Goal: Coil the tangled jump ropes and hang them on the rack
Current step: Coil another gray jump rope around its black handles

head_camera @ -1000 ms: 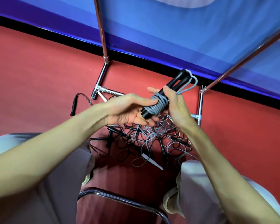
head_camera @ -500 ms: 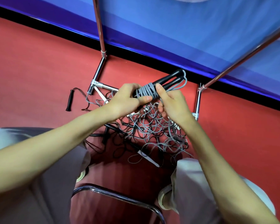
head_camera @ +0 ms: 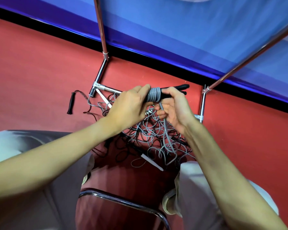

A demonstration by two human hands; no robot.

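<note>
A red floor (head_camera: 40,67) carries everything here. Directly below the two gripping hands lies a tangled heap of grey and black jump ropes (head_camera: 148,135), with a white handle (head_camera: 151,162) at its near edge. Left of the grip lies a lone black handle (head_camera: 70,103), and the chrome rack's base bars (head_camera: 100,75) stand on the floor beyond and beside the heap.
</note>
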